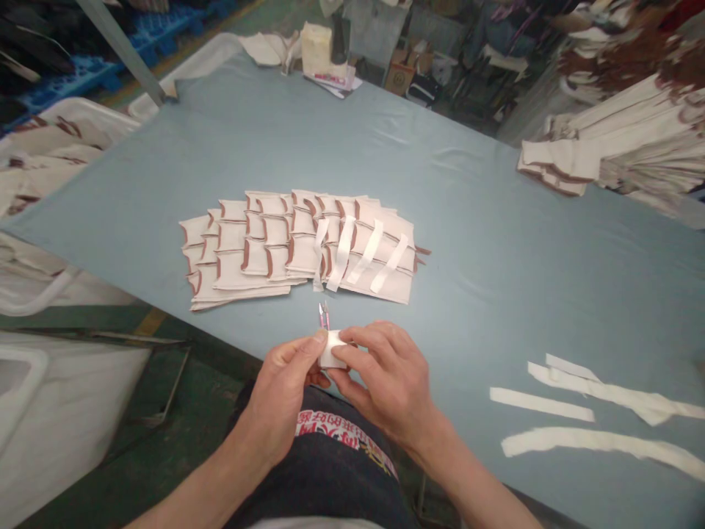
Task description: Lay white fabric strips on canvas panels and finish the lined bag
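Near the front edge of the table, my left hand (286, 382) and my right hand (388, 367) meet at a small white folded piece (333, 351), perhaps fabric. The left thumb and fingers pinch its left side, while the right fingertips grip the other side. Thread snips (324, 316) with pink handles point away from me just beyond the piece; whether they lie on the table or are held is hidden. Farther off lie overlapping stacks of cream fabric pieces (231, 235) with brown edges. Several white strips (366, 251) rest across the right part of those stacks.
More white strips (543, 404) lie at the right of the blue-grey table (468, 242). Cream bundles (567, 162) hang over the far right edge. A yellowish block (316, 50) and papers stand at the back. White bins (93, 114) flank the left side.
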The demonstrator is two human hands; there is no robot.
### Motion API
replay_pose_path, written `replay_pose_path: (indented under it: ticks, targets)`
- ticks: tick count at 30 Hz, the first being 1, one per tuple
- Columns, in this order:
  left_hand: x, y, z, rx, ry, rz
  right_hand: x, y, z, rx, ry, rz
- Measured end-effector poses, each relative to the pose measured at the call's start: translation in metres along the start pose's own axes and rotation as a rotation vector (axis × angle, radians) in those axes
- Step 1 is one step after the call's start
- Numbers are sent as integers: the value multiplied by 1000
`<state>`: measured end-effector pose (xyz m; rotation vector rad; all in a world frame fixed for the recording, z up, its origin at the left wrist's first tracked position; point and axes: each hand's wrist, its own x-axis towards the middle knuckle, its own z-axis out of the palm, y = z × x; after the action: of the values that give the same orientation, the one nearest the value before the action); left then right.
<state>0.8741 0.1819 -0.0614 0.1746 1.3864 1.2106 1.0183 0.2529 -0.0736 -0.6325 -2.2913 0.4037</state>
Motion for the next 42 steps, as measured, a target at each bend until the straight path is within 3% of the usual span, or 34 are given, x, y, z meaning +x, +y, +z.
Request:
replay_pose_path:
  ticks: [4, 11, 16, 19, 24, 27, 32, 37, 42]
  targets:
    - [-3, -4, 1, -65, 3, -84, -8, 2, 0, -15, 6, -9]
    - [-7, -11, 3, -83, 29, -130, -19, 1, -2, 76, 12, 98]
    - [-10, -12, 2, -94, -4, -153, -21, 2, 1, 135, 6, 90]
    - [-13, -9, -1, -106, -68, -151, -23, 2, 1, 173, 4, 121]
    - [-19, -5, -9, -2, -322, -77, -23, -2, 0, 248, 16, 270]
    - [-19, -5, -13, 79, -372, -26, -21, -5, 1, 262, 0, 327]
    - [-16, -9, -13, 165, -326, 75, -16, -8, 5, 270, 6, 377]
    - [-16, -10, -15, 181, -300, 86, -14, -9, 6, 264, -8, 397]
    - [-16, -10, -18, 160, -254, 82, -11, -8, -1, 329, -48, 297]
